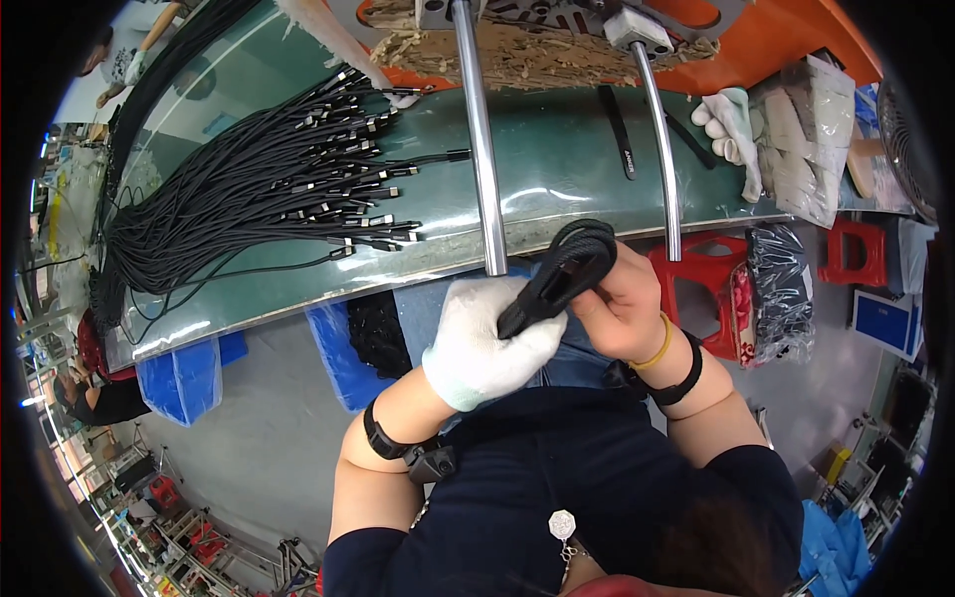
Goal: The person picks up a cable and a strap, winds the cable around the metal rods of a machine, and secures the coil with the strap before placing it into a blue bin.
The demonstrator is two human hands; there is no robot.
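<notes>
Between my two hands is a black braided cable [571, 267] wound into a tight oblong coil. My left hand [489, 340], in a white glove, closes round its lower left end. Bare except for a yellow band at the wrist, my right hand [624, 306] grips the coil's upper right end, its thumb against the side. The coil hangs in front of the table's near edge, beside the lower end of a metal rod [479, 149]. A large bundle of black cables [219, 189] with metal plugs lies on the green tabletop [557, 149] to the left.
A second metal rod [658, 149] reaches over the table. Black straps [619, 134] lie near it. Right of them are a white glove [731, 134] and a plastic bag of pale pieces [808, 139]. A red stool [696, 289] and blue bins [181, 380] stand below the table.
</notes>
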